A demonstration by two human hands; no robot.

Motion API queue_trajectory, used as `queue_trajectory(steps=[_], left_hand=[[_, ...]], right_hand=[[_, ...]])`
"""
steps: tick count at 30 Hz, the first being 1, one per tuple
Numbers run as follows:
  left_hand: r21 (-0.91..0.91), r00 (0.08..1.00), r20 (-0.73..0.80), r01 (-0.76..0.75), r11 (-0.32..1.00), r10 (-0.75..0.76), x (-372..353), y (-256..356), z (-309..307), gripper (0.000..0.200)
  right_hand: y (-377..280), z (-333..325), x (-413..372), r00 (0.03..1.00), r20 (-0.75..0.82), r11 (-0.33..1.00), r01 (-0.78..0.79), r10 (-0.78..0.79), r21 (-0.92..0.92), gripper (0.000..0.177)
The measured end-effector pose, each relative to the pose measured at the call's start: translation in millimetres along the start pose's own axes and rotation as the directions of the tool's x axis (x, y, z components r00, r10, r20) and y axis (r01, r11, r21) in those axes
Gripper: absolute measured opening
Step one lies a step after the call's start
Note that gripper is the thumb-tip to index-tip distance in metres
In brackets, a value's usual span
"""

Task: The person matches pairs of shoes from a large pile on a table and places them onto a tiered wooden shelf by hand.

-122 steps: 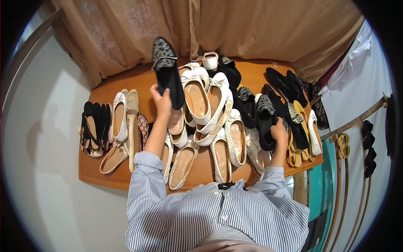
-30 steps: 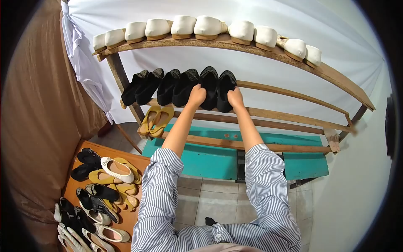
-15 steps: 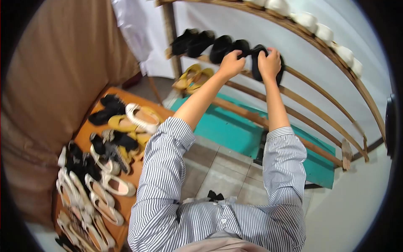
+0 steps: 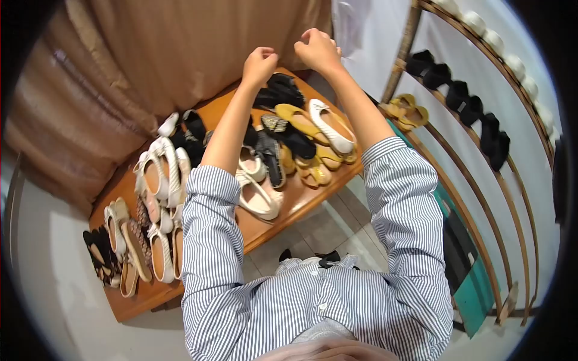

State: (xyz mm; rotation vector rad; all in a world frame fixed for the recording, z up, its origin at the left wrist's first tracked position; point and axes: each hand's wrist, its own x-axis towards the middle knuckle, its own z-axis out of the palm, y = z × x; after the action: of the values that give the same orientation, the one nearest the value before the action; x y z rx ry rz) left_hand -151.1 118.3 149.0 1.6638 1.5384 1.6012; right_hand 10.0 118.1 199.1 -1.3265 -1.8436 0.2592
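My left hand [image 4: 260, 65] and right hand [image 4: 318, 50] were both empty, fingers loosely curled, raised above the far end of the table [image 4: 289, 212]. The black shoes [image 4: 279, 90] nearest them lay there, beside yellow shoes [image 4: 299, 123].

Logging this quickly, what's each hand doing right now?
Left hand: fingers curled, holding nothing visible.
Right hand: fingers bent, no shoe in it that shows.
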Motion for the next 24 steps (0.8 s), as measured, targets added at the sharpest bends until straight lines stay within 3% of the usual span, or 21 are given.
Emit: queue_trajectory(steps=[3,7,8,9,11,12,13,14,15,17,19,21,24], left_hand=[[0.073,0.993,-0.104,0.061,0.995,-0.053,-8.2,-63.9,-84.8,0.034],[0.258,0.967,-0.210,0.200,0.945,-0.147,-68.0,-130.7,-154.4,0.023],[0.369,0.973,-0.112,0.231,0.900,-0.204,-83.9,-154.7,-163.7,0.020],[0.362,0.955,-0.102,0.296,0.884,-0.279,-106.5,-163.4,-163.2,0.019],[0.567,0.913,-0.003,0.337,0.752,-0.407,-148.3,-191.0,-157.4,0.028],[0.694,0.923,0.096,0.206,0.690,-0.372,-170.7,-206.0,-150.6,0.034],[0.665,0.871,0.091,0.307,0.681,-0.482,-197.4,-245.0,-137.5,0.036],[0.620,0.829,0.153,0.344,0.706,-0.538,-215.2,-221.7,-133.1,0.045],[0.660,0.830,0.095,0.361,0.659,-0.550,-223.2,-201.4,-129.8,0.041],[0.647,0.852,0.071,0.356,0.674,-0.519,-228.2,-194.7,-132.7,0.046],[0.725,0.877,0.102,0.257,0.639,-0.469,-233.4,-188.8,-135.5,0.049],[0.704,0.959,0.035,0.177,0.688,-0.282,-243.6,-188.6,-133.2,0.045],[0.701,0.975,0.001,0.159,0.695,-0.223,-254.3,-195.1,-128.8,0.039]], right_hand=[[-46.6,60.7,-7.7,0.991,0.095,0.995,0.099,-0.099,0.008,0.043],[-78.2,143.1,-32.2,0.931,0.361,0.998,0.043,-0.053,0.037,0.046],[-78.9,163.6,-44.1,0.921,0.389,0.999,0.030,-0.037,0.024,0.048],[-70.9,192.3,-47.7,0.856,0.516,0.999,-0.012,0.030,-0.039,0.049],[-56.7,228.4,-83.1,0.864,0.502,0.994,0.025,0.032,-0.106,0.047],[-43.8,246.7,-89.9,0.733,0.681,0.979,0.141,-0.002,-0.148,0.052],[-28.5,266.0,-108.7,0.764,0.636,0.978,0.031,0.111,-0.208,0.055],[-30.1,260.5,-124.6,0.706,0.676,0.968,-0.058,0.213,-0.244,0.054],[-18.0,272.3,-134.3,0.701,0.679,0.951,0.003,0.218,-0.308,0.056],[5.2,284.8,-155.8,0.845,0.535,0.943,0.187,-0.011,-0.274,0.049],[17.6,283.3,-163.6,0.924,0.375,0.996,0.085,-0.078,-0.001,0.045],[23.8,280.9,-164.2,0.932,0.360,0.997,-0.065,0.049,0.033,0.049],[27.7,277.2,-159.2,0.916,0.392,0.992,-0.116,0.089,0.046,0.053]])
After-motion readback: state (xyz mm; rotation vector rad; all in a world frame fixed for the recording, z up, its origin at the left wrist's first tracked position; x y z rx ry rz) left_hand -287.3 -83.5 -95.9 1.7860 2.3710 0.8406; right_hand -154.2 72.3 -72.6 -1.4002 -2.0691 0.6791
